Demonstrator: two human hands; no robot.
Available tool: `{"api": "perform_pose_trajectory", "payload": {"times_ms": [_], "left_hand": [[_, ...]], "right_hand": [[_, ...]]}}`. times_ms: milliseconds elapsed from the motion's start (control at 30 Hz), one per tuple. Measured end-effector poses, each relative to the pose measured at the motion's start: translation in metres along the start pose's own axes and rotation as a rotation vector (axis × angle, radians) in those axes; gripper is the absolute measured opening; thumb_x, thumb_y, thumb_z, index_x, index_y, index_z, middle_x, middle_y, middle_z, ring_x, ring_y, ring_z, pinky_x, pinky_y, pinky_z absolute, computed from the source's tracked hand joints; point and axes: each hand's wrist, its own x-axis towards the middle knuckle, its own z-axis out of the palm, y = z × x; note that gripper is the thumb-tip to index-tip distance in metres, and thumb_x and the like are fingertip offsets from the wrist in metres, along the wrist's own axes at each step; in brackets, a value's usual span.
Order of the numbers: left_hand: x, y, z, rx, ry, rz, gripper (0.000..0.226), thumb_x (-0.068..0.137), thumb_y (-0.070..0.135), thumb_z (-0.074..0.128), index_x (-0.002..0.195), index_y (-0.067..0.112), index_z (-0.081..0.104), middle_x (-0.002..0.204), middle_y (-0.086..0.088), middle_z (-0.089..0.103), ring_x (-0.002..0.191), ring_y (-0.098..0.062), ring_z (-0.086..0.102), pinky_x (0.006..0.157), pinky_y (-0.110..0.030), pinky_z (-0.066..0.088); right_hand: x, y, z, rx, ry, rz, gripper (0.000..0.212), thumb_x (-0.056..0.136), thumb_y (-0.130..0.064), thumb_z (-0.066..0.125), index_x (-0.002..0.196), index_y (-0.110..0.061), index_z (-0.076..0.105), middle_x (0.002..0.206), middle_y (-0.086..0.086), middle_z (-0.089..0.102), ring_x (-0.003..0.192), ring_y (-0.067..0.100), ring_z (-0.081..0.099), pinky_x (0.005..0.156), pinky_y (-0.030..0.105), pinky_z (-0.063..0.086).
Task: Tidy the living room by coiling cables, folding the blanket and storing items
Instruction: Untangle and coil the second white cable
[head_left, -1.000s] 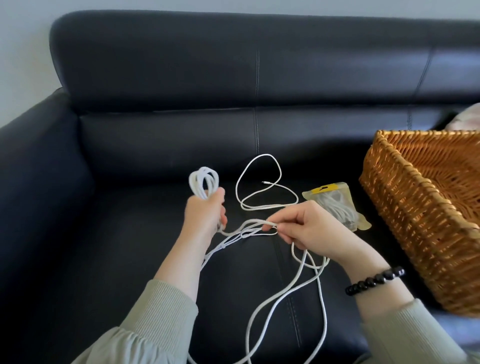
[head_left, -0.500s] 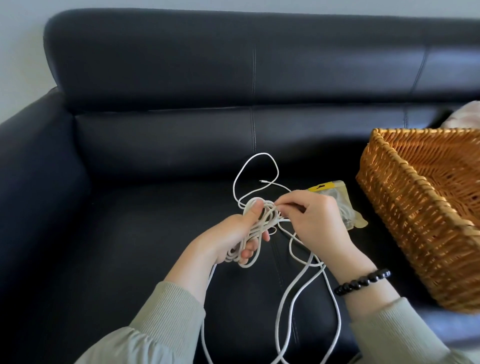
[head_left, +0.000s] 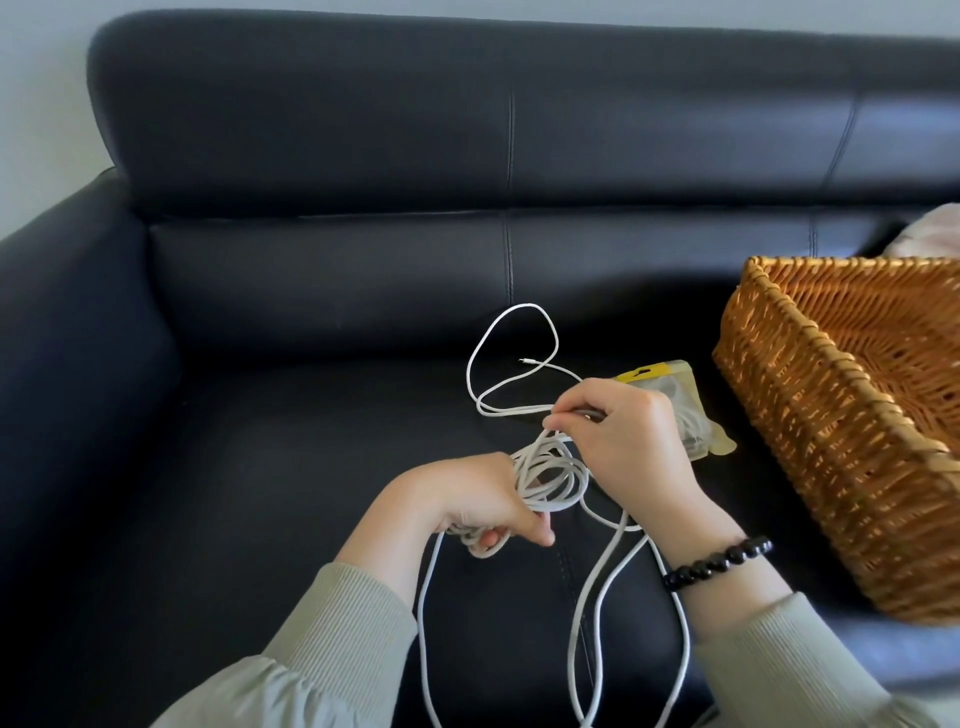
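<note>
My left hand (head_left: 467, 499) has its fingers (head_left: 524, 532) curled round a small coil of the white cable (head_left: 550, 473), held over the black leather sofa seat (head_left: 311, 467). My right hand (head_left: 628, 447) pinches a single strand between thumb and fingertips just beyond the coil. From that pinch the cable runs out in a loose loop toward the backrest, its small plug end (head_left: 523, 359) lying inside the loop. Long strands also drop toward me and run off the bottom edge of the view. Just behind my right hand lies a clear plastic pouch with a yellow header (head_left: 685, 395), partly covered by my knuckles. It seems to hold more white cable, though I cannot make that out well. To the right a wicker basket (head_left: 831, 415) stands on the seat, its near wall close to my right wrist and black bead bracelet (head_left: 722, 561), and its far side is cut off by the frame. Something pale (head_left: 935, 228) shows behind the basket, too little to name. On my left the seat stretches to the armrest (head_left: 62, 338), the roomier side, while the basket hems in the right.
</note>
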Motion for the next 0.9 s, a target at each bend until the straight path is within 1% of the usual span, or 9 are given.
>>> {"api": "perform_pose_trajectory", "payload": {"times_ms": [67,167,233,333,467,567,667,800,900], "left_hand": [[-0.002,-0.001,-0.001,0.001,0.021,0.025,0.008,0.084,0.021,0.067,0.081,0.013,0.066,0.07,-0.01,0.052,0.045,-0.013,0.042,0.052,-0.024,0.038],[-0.002,0.001,-0.003,0.018,0.057,0.062,0.015,0.089,0.022,0.064,0.075,0.023,0.069,0.056,0.014,0.056,0.047,-0.001,0.048,0.055,-0.016,0.037],[-0.003,0.004,-0.004,0.0,0.061,0.086,0.018,0.091,0.019,0.063,0.074,0.022,0.068,0.054,0.019,0.058,0.051,0.004,0.052,0.056,-0.014,0.041],[-0.006,0.002,-0.004,-0.098,0.018,0.097,0.018,0.095,0.015,0.057,0.079,0.012,0.064,0.063,0.003,0.067,0.071,-0.018,0.066,0.074,-0.033,0.055],[-0.01,0.002,-0.005,-0.128,0.081,0.152,0.014,0.096,0.013,0.054,0.084,0.008,0.061,0.048,0.0,0.053,0.048,-0.015,0.058,0.054,-0.025,0.047],[-0.012,0.002,-0.008,-0.242,0.128,0.231,0.015,0.096,0.009,0.054,0.083,0.006,0.062,0.045,-0.004,0.046,0.04,-0.012,0.047,0.049,-0.017,0.045],[-0.013,0.003,-0.01,-0.401,0.102,0.279,0.019,0.097,0.008,0.053,0.082,0.005,0.062,0.045,-0.003,0.039,0.037,-0.011,0.042,0.047,-0.022,0.043],[-0.013,0.005,-0.009,-0.65,0.101,0.31,0.026,0.1,0.01,0.047,0.077,0.004,0.058,0.044,0.001,0.036,0.036,-0.009,0.037,0.042,-0.021,0.038],[-0.01,0.007,-0.011,-0.983,0.222,0.338,0.027,0.099,0.011,0.045,0.074,0.006,0.053,0.043,0.003,0.035,0.036,-0.008,0.034,0.041,-0.019,0.034]], "right_hand": [[0.001,0.003,0.001,-0.009,0.004,0.023,0.016,0.079,-0.011,0.074,0.068,-0.02,0.067,0.063,-0.014,0.06,0.071,-0.001,0.058,0.06,0.011,0.046],[0.003,0.008,0.0,0.002,0.023,0.085,0.015,0.077,-0.018,0.076,0.068,-0.021,0.065,0.06,-0.008,0.061,0.063,0.003,0.058,0.055,0.014,0.046],[0.004,0.009,-0.001,0.009,0.032,0.099,0.016,0.076,-0.021,0.077,0.068,-0.022,0.064,0.059,-0.006,0.06,0.06,0.006,0.058,0.052,0.015,0.046],[0.005,0.01,-0.001,0.029,0.017,0.107,0.02,0.076,-0.019,0.077,0.065,-0.026,0.061,0.057,-0.006,0.06,0.057,0.005,0.057,0.05,0.014,0.045],[0.007,0.009,-0.005,0.124,-0.06,0.142,0.017,0.081,-0.012,0.072,0.071,-0.023,0.064,0.065,-0.004,0.064,0.059,0.004,0.058,0.054,0.013,0.047],[0.009,0.01,-0.008,0.26,-0.088,0.208,0.009,0.084,-0.016,0.068,0.076,-0.012,0.067,0.061,0.004,0.063,0.052,0.014,0.055,0.051,0.022,0.046],[0.009,0.015,-0.008,0.338,-0.154,0.339,0.037,0.087,-0.032,0.063,0.063,-0.005,0.056,0.049,0.005,0.044,0.042,0.014,0.034,0.042,0.023,0.03],[0.01,0.011,-0.008,0.756,-0.341,0.604,0.042,0.091,-0.033,0.053,0.057,-0.013,0.04,0.05,0.003,0.036,0.042,0.013,0.028,0.044,0.023,0.03],[0.008,0.01,-0.005,1.007,-0.435,0.808,0.034,0.089,-0.032,0.053,0.062,-0.015,0.041,0.049,-0.001,0.04,0.037,0.01,0.033,0.044,0.023,0.039]]}}
